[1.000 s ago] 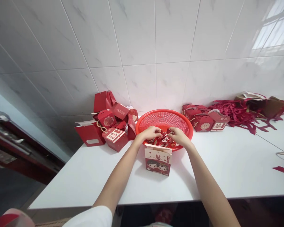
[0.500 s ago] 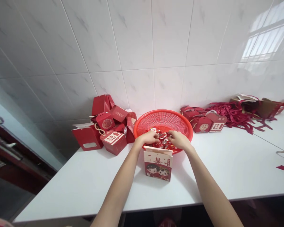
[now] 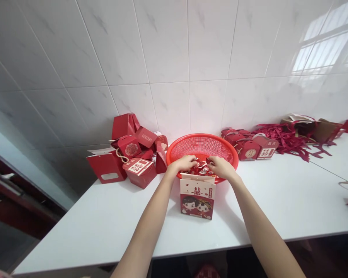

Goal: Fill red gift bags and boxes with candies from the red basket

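Observation:
A red plastic basket (image 3: pixel 201 139) with a mesh wall holds a heap of red-wrapped candies (image 3: pixel 203 170). Over its left side, my left hand (image 3: pixel 185 163) is closed, with a candy wrapper showing at the fingertips. My right hand (image 3: pixel 221 168) reaches in from the other side, its thumb and fingers pinched on a red-wrapped candy. Just in front of the basket, between my forearms, a cream and red paper gift box (image 3: pixel 197 199) stands upright with its top open. Two cartoon figures are printed on its front.
Red gift boxes (image 3: pixel 140 173) are piled left of the basket against the tiled wall (image 3: pixel 168 46). On the right stand more red boxes (image 3: pixel 248 151), then a tangle of dark red ribbons (image 3: pixel 281 139). The white table (image 3: pixel 118 227) has its front edge near me.
Both hands have risen slightly from the heap, and bits of red wrapper now show at the fingertips. The view has shifted a little; the box and basket stay put.

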`<state>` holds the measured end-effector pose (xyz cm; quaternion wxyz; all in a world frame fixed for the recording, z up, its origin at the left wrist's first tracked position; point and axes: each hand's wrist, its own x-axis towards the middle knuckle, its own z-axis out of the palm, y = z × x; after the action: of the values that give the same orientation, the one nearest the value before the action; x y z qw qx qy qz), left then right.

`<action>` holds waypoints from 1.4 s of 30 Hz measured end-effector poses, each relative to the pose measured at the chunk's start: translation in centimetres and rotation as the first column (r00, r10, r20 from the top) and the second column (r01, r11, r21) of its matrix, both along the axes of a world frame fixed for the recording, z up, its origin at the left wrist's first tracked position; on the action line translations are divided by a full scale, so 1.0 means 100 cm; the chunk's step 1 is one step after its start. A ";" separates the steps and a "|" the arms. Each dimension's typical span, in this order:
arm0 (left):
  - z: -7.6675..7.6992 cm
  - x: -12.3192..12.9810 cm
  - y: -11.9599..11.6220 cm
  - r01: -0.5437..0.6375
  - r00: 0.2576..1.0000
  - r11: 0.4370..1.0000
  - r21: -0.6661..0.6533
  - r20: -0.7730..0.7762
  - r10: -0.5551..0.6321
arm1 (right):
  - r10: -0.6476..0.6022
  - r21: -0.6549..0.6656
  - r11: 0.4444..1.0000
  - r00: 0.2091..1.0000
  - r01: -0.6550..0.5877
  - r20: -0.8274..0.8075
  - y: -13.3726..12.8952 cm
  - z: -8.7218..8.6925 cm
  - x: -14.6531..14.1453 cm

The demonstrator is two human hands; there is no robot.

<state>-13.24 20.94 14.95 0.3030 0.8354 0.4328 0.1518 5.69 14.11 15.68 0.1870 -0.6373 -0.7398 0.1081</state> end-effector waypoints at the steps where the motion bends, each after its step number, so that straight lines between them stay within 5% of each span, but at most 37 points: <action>1: 0.001 0.001 0.000 -0.011 1.000 1.000 0.023 0.019 0.011 | -0.001 0.001 1.000 1.000 0.001 -0.001 0.000 0.000 0.000; 4: 0.004 0.002 -0.003 -0.013 0.993 0.996 0.087 0.115 0.003 | -0.006 0.018 1.000 0.998 0.007 -0.055 0.002 -0.001 0.002; 7: 0.005 0.002 -0.005 0.026 0.969 0.993 0.119 0.242 -0.054 | 0.028 -0.009 0.999 0.950 -0.033 -0.309 0.005 -0.001 0.005; 12: 0.005 0.002 -0.007 0.074 0.930 0.989 0.128 0.349 -0.115 | 0.045 -0.122 0.964 0.596 -0.237 -0.802 0.007 0.004 0.002; 15: 0.005 0.001 -0.010 0.085 0.904 0.989 0.122 0.409 -0.128 | 0.022 -0.150 0.946 0.518 -0.287 -0.855 0.006 0.006 -0.001; 26: 0.005 0.000 -0.020 0.081 0.884 0.991 0.110 0.451 -0.122 | 0.074 -0.068 0.965 0.507 -0.254 -0.859 0.005 0.001 -0.002; 30: 0.005 -0.001 -0.027 -0.088 0.805 0.984 0.155 0.592 -0.021 | 0.093 -0.002 0.982 0.493 -0.189 -0.865 0.001 0.001 -0.003; 34: 0.010 -0.002 -0.039 -0.281 0.650 0.943 0.180 0.759 0.048 | 0.152 0.137 0.988 0.470 -0.066 -0.870 -0.001 0.000 0.000; 39: 0.015 -0.007 -0.065 -0.313 0.574 0.939 0.141 0.816 0.069 | 0.197 0.321 0.924 0.461 0.206 -0.865 -0.005 -0.006 0.002; 42: 0.013 -0.014 -0.087 -0.352 0.552 0.931 0.093 0.825 0.126 | 0.212 0.378 0.891 0.503 0.254 -0.838 -0.011 -0.011 -0.001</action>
<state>-14.65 12.29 16.28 0.3353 0.6380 0.3357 0.6065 5.60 13.04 14.61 0.6749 -0.4438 -0.5418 0.2325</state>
